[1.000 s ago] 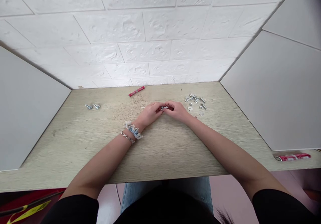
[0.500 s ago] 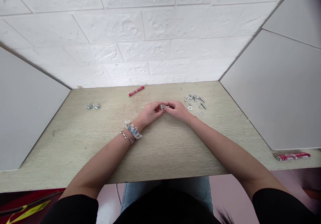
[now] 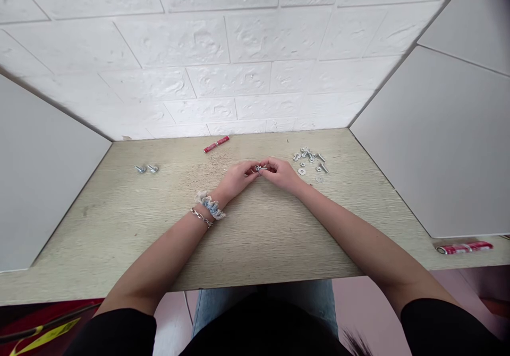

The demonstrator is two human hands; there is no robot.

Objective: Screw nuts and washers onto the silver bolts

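Over the middle of the table, my left hand [image 3: 238, 179] and my right hand [image 3: 282, 174] meet fingertip to fingertip. Both are closed on a small silver bolt [image 3: 258, 168]. Its shank points toward my right fingers, while the thicker end sits at my left fingertips. Whether that end is the head or a nut is too small to tell. Right of my right hand lies a loose group of bolts [image 3: 323, 168], nuts [image 3: 303, 164] and flat washers [image 3: 302, 171]. Two bolts with hardware on them [image 3: 152, 169] lie apart at the left.
A red tube-shaped wrapper [image 3: 216, 144] lies near the white brick-patterned wall [image 3: 251, 79]. Another red tube [image 3: 465, 248] rests at the front right edge. Grey-white panels [image 3: 446, 149] flank the wooden table [image 3: 263, 244] on both sides.
My fingers have shifted slightly around the bolt, and its thicker end has turned a little. Both hands stay in nearly the same place; the loose hardware has not moved.
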